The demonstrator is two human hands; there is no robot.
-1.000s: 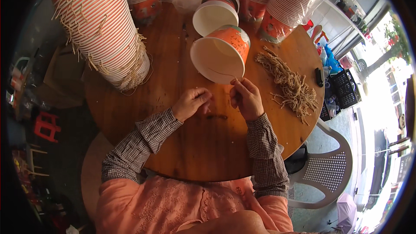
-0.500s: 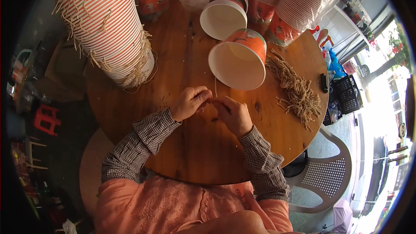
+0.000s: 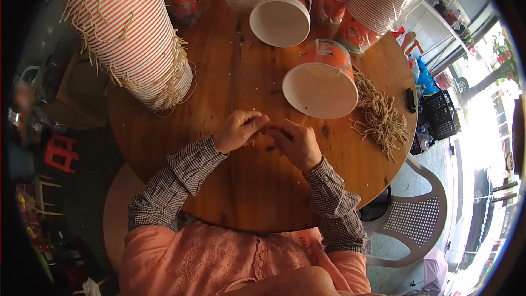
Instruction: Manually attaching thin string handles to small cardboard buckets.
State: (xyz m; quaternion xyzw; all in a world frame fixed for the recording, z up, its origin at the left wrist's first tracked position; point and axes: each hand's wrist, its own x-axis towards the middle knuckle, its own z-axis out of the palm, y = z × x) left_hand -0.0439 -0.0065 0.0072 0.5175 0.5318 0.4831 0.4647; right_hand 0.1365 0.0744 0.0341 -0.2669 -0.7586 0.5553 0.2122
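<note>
My left hand (image 3: 241,131) and my right hand (image 3: 296,143) meet over the middle of the table, fingertips pinched together. Both are closed on a thin string, mostly hidden by the fingers; only a faint stretch shows between the right hand and the bucket. Just beyond the right hand, an orange paper bucket (image 3: 320,90) lies on its side, its white mouth facing me. A heap of loose tan strings (image 3: 383,112) lies to the right of that bucket, partly behind it.
A tall leaning stack of paper buckets (image 3: 131,33) with strings hanging off stands at the left. Farther back lies another bucket (image 3: 280,21), near plastic-wrapped bucket stacks (image 3: 378,5). A small black object (image 3: 411,100) rests at the right edge of the round wooden table (image 3: 230,197), beside a plastic chair (image 3: 411,222).
The near bucket has shifted right and turned its mouth more toward me. The string, earlier running plainly from its rim to my fingers, is now barely visible. My hands stay nearly in place.
</note>
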